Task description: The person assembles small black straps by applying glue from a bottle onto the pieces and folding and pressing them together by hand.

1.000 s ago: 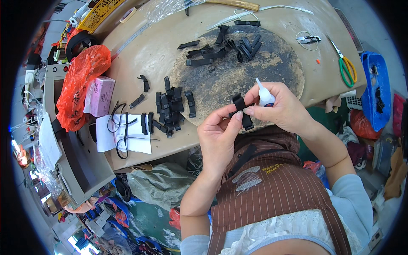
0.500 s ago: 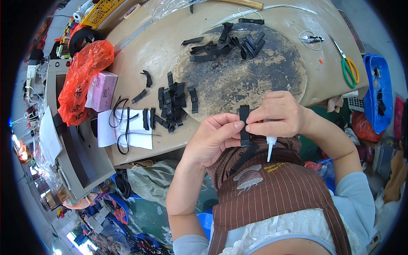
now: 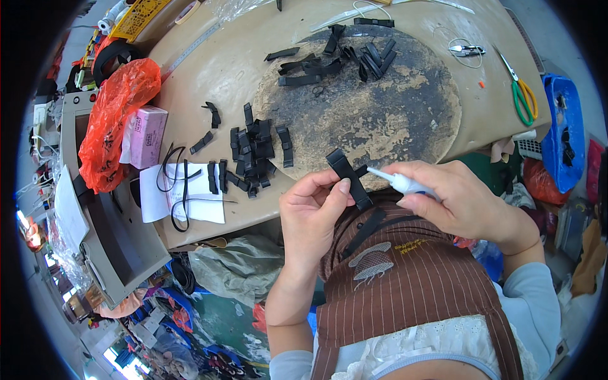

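Observation:
Between the thumb and fingers of my left hand is a black ribbon bow, tilted, with a short tab sticking out on its right. My right hand grips a small white glue bottle. Its thin nozzle points left, with the tip at or very close to the tab; whether they touch I cannot tell. Both hands are over my lap at the table's front edge. A black strip lies on my brown striped apron. A heap of black bows lies to the left, beside a round worn board.
More black strips lie on the board's far part. Scissors and small snips are at the right. White paper with black cord, a pink tissue box and a red plastic bag are at the left. A blue basket hangs near the right edge.
My right hand has moved right, off the bow, and turned the glue bottle from pointing down to pointing left at it. My left hand has tilted the bow. The view has shifted slightly.

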The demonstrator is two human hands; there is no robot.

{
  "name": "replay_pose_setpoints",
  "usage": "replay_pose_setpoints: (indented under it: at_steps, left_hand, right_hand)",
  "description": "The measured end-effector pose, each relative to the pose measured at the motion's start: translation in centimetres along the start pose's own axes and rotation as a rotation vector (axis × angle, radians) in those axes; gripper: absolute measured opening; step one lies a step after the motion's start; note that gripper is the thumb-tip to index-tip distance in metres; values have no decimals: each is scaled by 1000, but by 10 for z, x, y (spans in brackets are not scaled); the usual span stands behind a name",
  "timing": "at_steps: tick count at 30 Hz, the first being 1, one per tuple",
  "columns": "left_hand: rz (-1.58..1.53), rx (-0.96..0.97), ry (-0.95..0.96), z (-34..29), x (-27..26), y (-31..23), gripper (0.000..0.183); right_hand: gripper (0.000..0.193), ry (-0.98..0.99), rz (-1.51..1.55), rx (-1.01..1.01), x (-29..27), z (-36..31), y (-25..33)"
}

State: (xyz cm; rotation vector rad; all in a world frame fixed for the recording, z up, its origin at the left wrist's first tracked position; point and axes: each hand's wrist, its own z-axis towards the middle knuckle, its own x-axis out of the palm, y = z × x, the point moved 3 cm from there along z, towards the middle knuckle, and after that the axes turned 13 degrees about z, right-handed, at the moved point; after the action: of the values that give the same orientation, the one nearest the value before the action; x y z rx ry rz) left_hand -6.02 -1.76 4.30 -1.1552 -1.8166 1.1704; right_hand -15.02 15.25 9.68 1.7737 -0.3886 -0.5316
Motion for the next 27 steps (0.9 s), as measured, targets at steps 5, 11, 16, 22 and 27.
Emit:
replay_pose_setpoints:
  at_steps: [5, 11, 16, 22, 27]
  left_hand:
    - [53, 25, -24, -1, -1, -5, 12]
    - [66, 43, -20, -3, 1, -7, 12]
    - [32, 21, -22, -2, -3, -5, 13]
    - [-207, -103, 164, -1, 3, -5, 12]
    - [-298, -152, 292, -3, 6, -4, 15]
  right_hand:
    - [27, 8, -43, 14, 3, 1, 5]
    - [25, 10, -71, -7, 4, 5, 8]
    - [23, -14, -49, -8, -3, 6, 6]
    - [12, -117, 704, 124, -9, 22, -33]
    - [15, 163, 1030, 262, 12, 35, -50]
